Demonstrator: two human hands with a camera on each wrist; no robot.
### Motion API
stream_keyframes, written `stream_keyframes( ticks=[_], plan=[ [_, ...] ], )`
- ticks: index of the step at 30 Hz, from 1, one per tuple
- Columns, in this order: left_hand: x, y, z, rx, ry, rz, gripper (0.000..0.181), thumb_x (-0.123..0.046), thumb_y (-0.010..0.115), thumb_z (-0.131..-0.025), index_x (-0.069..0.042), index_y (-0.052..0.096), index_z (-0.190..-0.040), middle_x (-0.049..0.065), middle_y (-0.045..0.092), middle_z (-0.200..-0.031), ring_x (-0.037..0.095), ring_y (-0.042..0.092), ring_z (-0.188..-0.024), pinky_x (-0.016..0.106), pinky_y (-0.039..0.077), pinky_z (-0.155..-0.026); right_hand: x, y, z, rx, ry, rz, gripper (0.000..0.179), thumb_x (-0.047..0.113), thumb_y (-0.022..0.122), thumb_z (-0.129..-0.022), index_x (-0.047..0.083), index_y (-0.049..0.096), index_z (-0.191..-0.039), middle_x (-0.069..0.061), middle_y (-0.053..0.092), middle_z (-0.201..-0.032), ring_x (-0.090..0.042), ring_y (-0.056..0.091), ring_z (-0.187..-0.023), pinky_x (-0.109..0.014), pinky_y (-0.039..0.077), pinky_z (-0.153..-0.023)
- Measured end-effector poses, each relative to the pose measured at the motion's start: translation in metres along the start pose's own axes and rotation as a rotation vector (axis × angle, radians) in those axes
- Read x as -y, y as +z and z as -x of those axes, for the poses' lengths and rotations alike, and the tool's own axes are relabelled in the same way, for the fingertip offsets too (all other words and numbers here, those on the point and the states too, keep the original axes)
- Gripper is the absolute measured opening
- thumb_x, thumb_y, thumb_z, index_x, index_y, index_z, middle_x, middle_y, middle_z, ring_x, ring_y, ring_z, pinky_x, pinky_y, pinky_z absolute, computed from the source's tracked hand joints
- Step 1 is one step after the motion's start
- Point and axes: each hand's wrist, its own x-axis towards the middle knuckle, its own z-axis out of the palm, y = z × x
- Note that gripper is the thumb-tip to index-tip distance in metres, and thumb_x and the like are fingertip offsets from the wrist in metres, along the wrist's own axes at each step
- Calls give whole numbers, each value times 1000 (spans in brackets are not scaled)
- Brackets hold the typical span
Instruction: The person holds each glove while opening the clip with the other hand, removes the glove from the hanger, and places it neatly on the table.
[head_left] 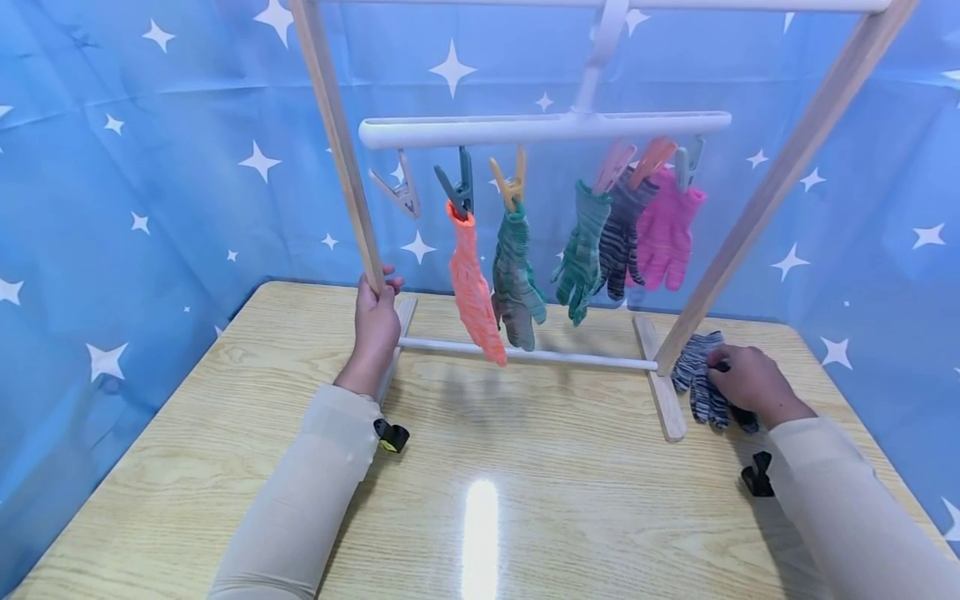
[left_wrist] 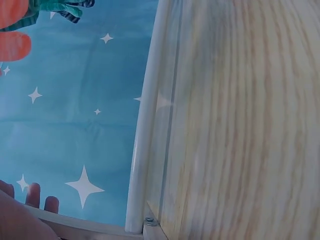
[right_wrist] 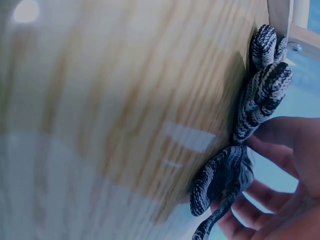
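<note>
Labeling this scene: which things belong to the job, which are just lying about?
Likely the job:
striped knit glove pinched by the right hand
wooden upright gripped by the left hand
white hanger
clothespins
hanging gloves

Apparently just setting:
star-print backdrop
wood-grain tabletop

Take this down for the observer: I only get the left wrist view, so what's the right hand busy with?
Observer: The right hand has its fingers on a black-and-white striped glove on the table.

Operator: Got it. Is there a free clip on the hanger? I can't see any clips.

Observer: Yes. In the head view, the leftmost clip hangs with no glove in it.

Operator: And what hangs at the opposite end?

Observer: A bright pink glove, held by a pale blue-green clip.
</note>
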Motion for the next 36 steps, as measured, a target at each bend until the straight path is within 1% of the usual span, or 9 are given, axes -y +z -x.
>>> stream_keyframes(
  ticks=[4, 9, 16, 22, 26, 29, 32, 34, 36],
  plan=[
    [0, 0, 0, 3, -13, -20, 29, -16, 30, -110, -14, 43, -137, 12, 52, -132, 22, 46, -133, 38, 26, -119, -1, -1, 3, 12, 0, 4, 33, 12, 56, -96, -12, 62, -119, -39, 59, -117, -40, 62, -86, -56, 48, -74],
    [-1, -1, 2, 10, -22, -40, 30, -18, 29, -110, -14, 41, -138, 9, 52, -132, 22, 45, -135, 39, 24, -120, 1, -5, 8, -2, -4, 8, 35, 14, 56, -96, -11, 63, -120, -39, 59, -117, -48, 59, -97, -58, 47, -76],
    [-1, 2, 1, 7, -23, -11, 27, -15, 30, -110, -15, 43, -134, 7, 52, -127, 22, 46, -133, 38, 26, -119, 10, -12, 22, -232, -12, -69, 35, 16, 52, -99, -10, 61, -120, -40, 54, -120, -45, 53, -87, -53, 42, -69],
    [-1, 0, 1, 4, -27, -23, 29, -16, 30, -110, -14, 42, -136, 9, 52, -130, 22, 46, -134, 39, 25, -120, 31, -20, 34, -343, -23, -177, 36, 19, 47, -102, -7, 59, -125, -36, 51, -127, -51, 53, -108, -63, 45, -79],
    [-1, 0, 2, 9, -30, -23, 29, -15, 30, -110, -14, 42, -136, 10, 52, -131, 22, 45, -134, 38, 25, -120, 48, -22, 44, -417, -40, -239, 35, 18, 46, -103, -5, 59, -125, -31, 57, -123, -47, 56, -107, -56, 48, -78],
    [-1, 0, 1, 10, -33, -20, 28, -15, 29, -110, -15, 42, -135, 8, 52, -128, 21, 46, -134, 37, 26, -120, 60, -22, 52, -470, -54, -269, 34, 19, 48, -102, -4, 60, -124, -27, 61, -118, -38, 59, -102, -36, 50, -75],
    [-1, 0, 0, 11, -31, -14, 28, -15, 30, -110, -15, 43, -134, 6, 52, -125, 22, 46, -134, 37, 26, -120, 71, -23, 58, -515, -74, -283, 32, 19, 50, -101, -1, 63, -122, -23, 64, -115, -9, 59, -94, -16, 42, -70],
    [-1, 0, 1, 11, -27, -9, 28, -15, 30, -110, -15, 43, -134, 5, 52, -124, 22, 45, -134, 37, 26, -120, 78, -23, 61, -540, -95, -296, 30, 19, 52, -101, 0, 64, -120, -21, 65, -113, 8, 52, -90, -9, 40, -69],
    [-1, 0, 1, 12, -23, -7, 28, -15, 30, -110, -15, 42, -134, 6, 52, -124, 22, 45, -134, 38, 25, -120, 85, -22, 63, -558, -121, -316, 28, 18, 53, -100, 1, 65, -119, -19, 66, -112, 19, 44, -87, -7, 40, -70]
  ],
)
